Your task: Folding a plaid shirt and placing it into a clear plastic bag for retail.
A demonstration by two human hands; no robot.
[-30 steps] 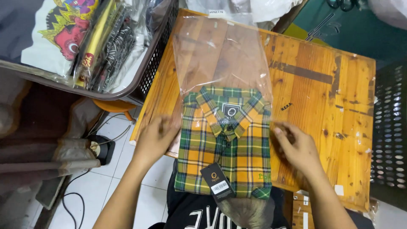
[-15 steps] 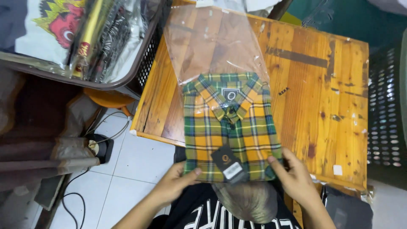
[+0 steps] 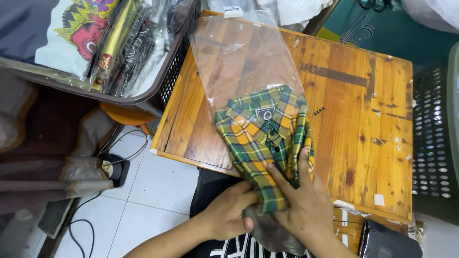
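White tiles show beside a wooden desk [image 3: 363,119]. On its near edge lies a folded plaid shirt [image 3: 265,138], collar inside a clear bag [image 3: 244,57]. Both hands, left [image 3: 229,212] and right [image 3: 306,203], grip its lower end; sliding it in squarely would avoid creases.

Bright, even light from above; soft glare on the clear bag [image 3: 244,57] over the table [image 3: 377,119]. Sharp centre, slight blur on the hands, faint shadows beneath the table.

Orange-stained wooden table [image 3: 363,119]: clear plastic bag [image 3: 239,57], folded plaid shirt [image 3: 263,134] on top.
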